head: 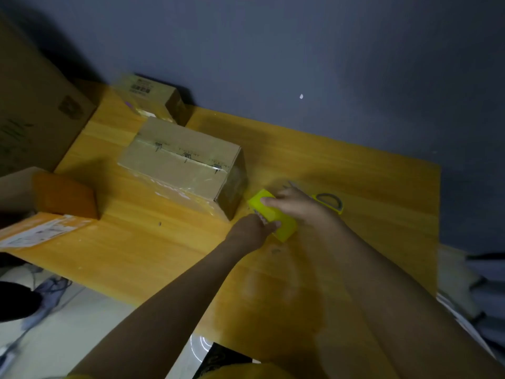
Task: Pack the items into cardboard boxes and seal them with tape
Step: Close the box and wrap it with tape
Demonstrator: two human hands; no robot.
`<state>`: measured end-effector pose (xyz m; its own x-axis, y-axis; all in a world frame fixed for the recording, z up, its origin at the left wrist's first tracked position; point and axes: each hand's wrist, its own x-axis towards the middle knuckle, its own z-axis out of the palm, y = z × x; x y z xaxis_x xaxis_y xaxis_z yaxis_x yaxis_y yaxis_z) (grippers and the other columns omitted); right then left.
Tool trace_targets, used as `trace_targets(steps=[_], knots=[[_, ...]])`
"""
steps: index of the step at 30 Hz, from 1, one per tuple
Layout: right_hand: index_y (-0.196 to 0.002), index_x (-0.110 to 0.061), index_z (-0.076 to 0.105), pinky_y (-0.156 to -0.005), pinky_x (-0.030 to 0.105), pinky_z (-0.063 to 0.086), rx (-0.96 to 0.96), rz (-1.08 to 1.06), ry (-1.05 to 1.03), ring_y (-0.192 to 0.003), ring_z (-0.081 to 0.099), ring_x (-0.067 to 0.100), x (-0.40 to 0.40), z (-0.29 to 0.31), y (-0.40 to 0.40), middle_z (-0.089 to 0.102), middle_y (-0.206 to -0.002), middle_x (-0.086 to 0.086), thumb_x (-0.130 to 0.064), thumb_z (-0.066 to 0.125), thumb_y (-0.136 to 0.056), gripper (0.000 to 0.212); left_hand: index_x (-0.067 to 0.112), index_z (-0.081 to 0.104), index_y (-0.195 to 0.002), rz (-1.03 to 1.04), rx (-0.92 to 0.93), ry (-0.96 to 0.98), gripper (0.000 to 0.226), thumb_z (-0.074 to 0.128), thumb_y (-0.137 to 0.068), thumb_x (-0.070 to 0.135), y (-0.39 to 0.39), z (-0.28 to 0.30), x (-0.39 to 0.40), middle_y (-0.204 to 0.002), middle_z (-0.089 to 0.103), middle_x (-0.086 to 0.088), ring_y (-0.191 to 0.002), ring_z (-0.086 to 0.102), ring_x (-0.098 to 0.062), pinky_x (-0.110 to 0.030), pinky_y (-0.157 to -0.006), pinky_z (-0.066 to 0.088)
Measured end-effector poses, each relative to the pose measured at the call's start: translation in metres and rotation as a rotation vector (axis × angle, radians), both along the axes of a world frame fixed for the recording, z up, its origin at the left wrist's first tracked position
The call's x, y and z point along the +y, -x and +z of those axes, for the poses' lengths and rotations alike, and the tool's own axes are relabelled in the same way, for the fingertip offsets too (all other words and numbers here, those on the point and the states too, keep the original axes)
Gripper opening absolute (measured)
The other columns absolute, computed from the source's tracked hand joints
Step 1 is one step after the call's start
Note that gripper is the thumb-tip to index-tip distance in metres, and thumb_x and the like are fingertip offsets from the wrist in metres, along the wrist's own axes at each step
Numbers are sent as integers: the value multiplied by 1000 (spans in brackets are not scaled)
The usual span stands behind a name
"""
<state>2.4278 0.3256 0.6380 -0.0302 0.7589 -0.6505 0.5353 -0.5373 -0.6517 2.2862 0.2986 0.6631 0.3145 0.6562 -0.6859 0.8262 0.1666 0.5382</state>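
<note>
My left hand pinches the near end of the yellow tape dispenser while my right hand lies over its top, fingers curled round it, seemingly to free the tape end. The dispenser rests mid-worktop, just beside the cardboard box. That box, flaps shut and glossy with tape, stands toward the worktop's far-left corner; scissors lie beyond my right hand.
</note>
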Motion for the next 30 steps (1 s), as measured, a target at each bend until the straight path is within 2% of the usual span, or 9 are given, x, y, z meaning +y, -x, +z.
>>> trace_targets(steps=[4,6,9,13,18,20,22,25,30], knots=[[-123,-6,61,-98,36,46,3,-68,75,-118,55,30,11,-10,10,60,-127,14,-37,56,-92,44,10,64,-101,-332,361,-765,40,42,-99,43,8,34,41,-102,66,-16,-99,63,-33,-36,-74,45],[-111,-10,66,-82,32,47,38,-120,72,-104,60,29,10,-12,14,65,-110,12,-36,54,-91,35,15,56,-121,-495,431,-1047,38,43,-98,42,17,43,72,-130,53,-15,-124,46,-33,-43,-99,36],[-81,-19,59,-52,26,29,-7,-174,12,-62,47,11,4,-16,19,51,-71,-1,-45,45,-93,32,28,47,-135,-710,571,-865,48,41,-95,53,30,32,104,-159,10,-6,-146,3,-30,-58,-115,1],[-128,-13,56,-69,34,38,-77,-266,23,-82,54,22,-6,-24,26,53,-94,1,-60,43,-90,61,27,63,-114,-534,345,-791,33,49,-92,47,39,11,108,-158,12,-1,-146,-3,-29,-66,-111,-2],[-110,-19,62,-70,34,39,-88,-399,-12,-91,58,27,-17,-24,28,61,-103,6,-62,45,-86,52,25,69,-97,-453,311,-841,25,53,-90,44,40,5,106,-154,21,-1,-145,3,-27,-65,-110,-5],[-88,-29,43,-68,35,36,-89,-437,11,-77,53,23,-25,-24,22,55,-88,5,-61,46,-87,32,27,68,-98,-440,320,-838,24,52,-91,43,39,6,105,-154,21,1,-145,3,-25,-65,-111,-5],[-119,-5,57,-71,37,35,-34,-489,28,-79,51,23,-41,-22,13,57,-96,11,-58,49,-89,62,28,68,-97,-431,311,-843,22,51,-93,42,39,7,102,-154,22,1,-145,3,-24,-64,-111,-6],[-133,-12,55,-83,34,39,-26,-615,-102,-114,55,28,-66,-14,-4,57,-132,9,-52,54,-91,58,29,68,-96,-415,304,-847,21,51,-93,42,37,7,100,-153,23,1,-145,2,-25,-64,-111,-6],[-81,-20,67,-58,28,36,-275,-798,-363,-83,62,27,-76,14,-42,61,-72,-4,-50,59,-87,32,32,67,-102,-367,362,-797,27,48,-93,48,31,9,101,-153,21,2,-144,1,-26,-64,-110,-5]])
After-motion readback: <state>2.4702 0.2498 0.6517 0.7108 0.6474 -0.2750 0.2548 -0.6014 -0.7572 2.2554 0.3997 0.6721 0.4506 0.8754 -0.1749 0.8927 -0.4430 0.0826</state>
